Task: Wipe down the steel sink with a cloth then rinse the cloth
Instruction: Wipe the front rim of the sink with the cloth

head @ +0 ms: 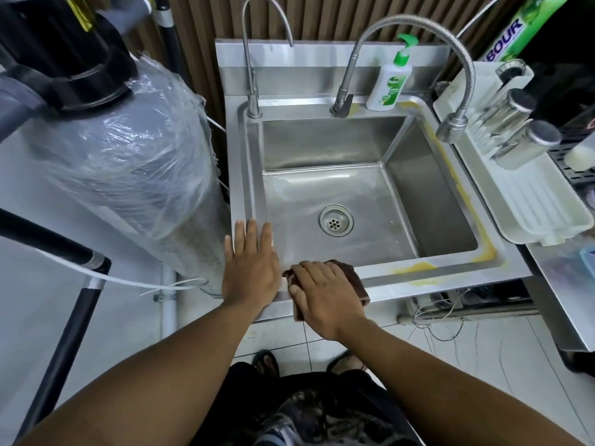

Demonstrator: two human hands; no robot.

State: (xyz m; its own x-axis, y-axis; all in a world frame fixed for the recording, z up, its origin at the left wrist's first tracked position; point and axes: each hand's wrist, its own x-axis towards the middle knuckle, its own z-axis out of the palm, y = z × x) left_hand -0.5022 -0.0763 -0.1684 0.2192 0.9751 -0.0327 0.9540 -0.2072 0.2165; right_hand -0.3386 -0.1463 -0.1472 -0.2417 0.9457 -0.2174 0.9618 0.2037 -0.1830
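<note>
standing over the steel sink (322, 146), the person has both hands at its near left corner. the basin is square and deep, a drain (335, 219) in its floor, and yellowish staining runs along the right and near rim. a flexible tap (463, 75) arches off to the right, clear of the basin, with a soap bottle (389, 82) on the back ledge. the left hand (251, 268) lies flat and spread on the left rim, gripping nothing, seemingly as a brace. the right hand (325, 294) presses palm-down on a brown cloth (355, 278) on the near rim, fingers extended over it rather than curled, pinning rather than pinching. the cloth looks soft, light and limp, likely damp; it should slide easily on slick steel and bunch up under uneven pressure. a flat palm suits wiping; for rinsing, gathering it at the middle and clenching would serve better.
</note>
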